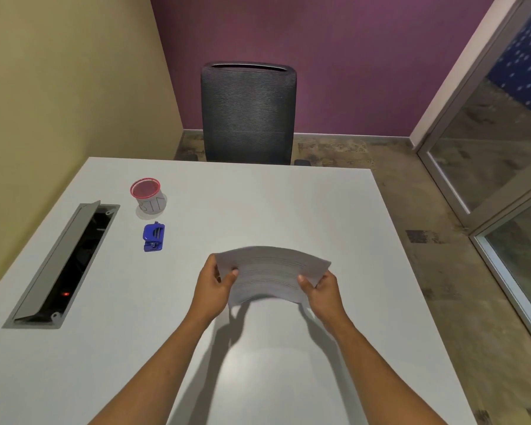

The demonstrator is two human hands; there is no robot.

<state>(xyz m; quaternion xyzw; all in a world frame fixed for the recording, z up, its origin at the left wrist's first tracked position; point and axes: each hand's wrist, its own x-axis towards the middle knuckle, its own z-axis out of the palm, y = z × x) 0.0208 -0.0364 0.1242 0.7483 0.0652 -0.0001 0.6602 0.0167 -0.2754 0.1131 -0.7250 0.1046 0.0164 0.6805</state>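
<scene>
A stack of white lined paper [270, 273] is held above the white table [258, 204], bowed upward in the middle. My left hand [213, 283] grips its left edge, thumb on top. My right hand [321, 289] grips its right edge the same way. The sheets cast a shadow on the tabletop below them.
A blue hole punch [154, 237] lies to the left, with a red-rimmed mesh cup [149, 196] behind it. An open cable tray [68, 265] is set into the table at far left. A dark office chair [248, 113] stands beyond the far edge. A glass door [503, 179] is on the right.
</scene>
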